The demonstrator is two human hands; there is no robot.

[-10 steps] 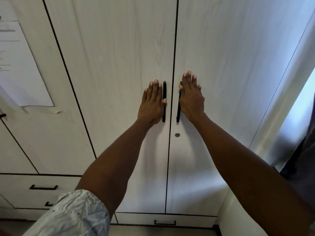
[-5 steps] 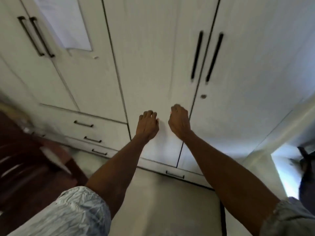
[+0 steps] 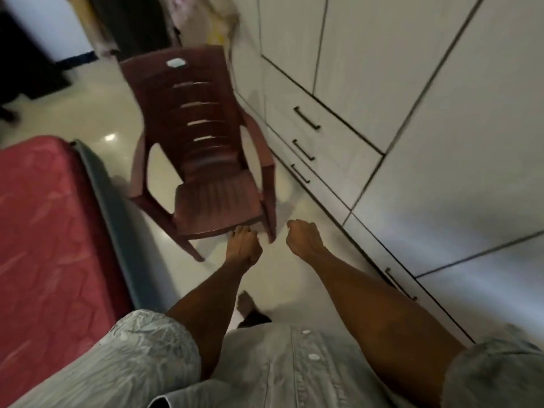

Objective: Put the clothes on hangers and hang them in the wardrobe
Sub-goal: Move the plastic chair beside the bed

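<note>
The white wardrobe (image 3: 412,83) runs along the right side with its doors closed and black-handled drawers (image 3: 306,119) below them. My left hand (image 3: 243,245) and my right hand (image 3: 304,240) hang in front of me over the floor, fingers loosely curled, holding nothing. Both are apart from the wardrobe. Some pale fabric (image 3: 223,16) shows blurred at the top, beyond the chair; I cannot tell what it is. No hanger is in view.
A maroon plastic chair (image 3: 206,160) stands just ahead, close to the drawers. A bed with a red mattress (image 3: 50,231) and a grey frame edge (image 3: 117,207) fills the left. Glossy pale floor (image 3: 97,119) lies between them.
My hands came off the wardrobe doors and dropped with fingers curling loosely. The view swung down and left, from the door handles to the chair and bed.
</note>
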